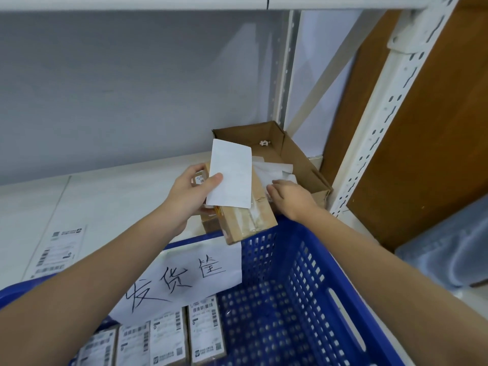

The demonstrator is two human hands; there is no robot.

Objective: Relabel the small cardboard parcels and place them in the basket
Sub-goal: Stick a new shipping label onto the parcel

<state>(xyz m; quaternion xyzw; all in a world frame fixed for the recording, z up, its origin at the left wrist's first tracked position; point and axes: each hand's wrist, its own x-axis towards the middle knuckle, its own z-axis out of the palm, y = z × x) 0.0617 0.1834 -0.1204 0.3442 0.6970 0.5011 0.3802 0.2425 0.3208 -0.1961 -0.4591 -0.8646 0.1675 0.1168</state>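
Gripping a small parcel (248, 220) and a blank white label (231, 174), my left hand (188, 192) pins the label with its thumb at centre frame.

I see my right hand (289, 198) just right of the parcel, fingers curled on crumpled white paper (274, 171) in an open cardboard box (298, 159). Below, the blue basket (303, 273) fills the lower frame; labelled parcels (182, 336) line its bottom left, under a handwritten sign (184, 276). A label sheet (56, 250) lies at left.

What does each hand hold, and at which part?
Left hand: parcel and white label, thumb on label's lower left corner. Right hand: fingers touch crumpled paper; grip unclear.
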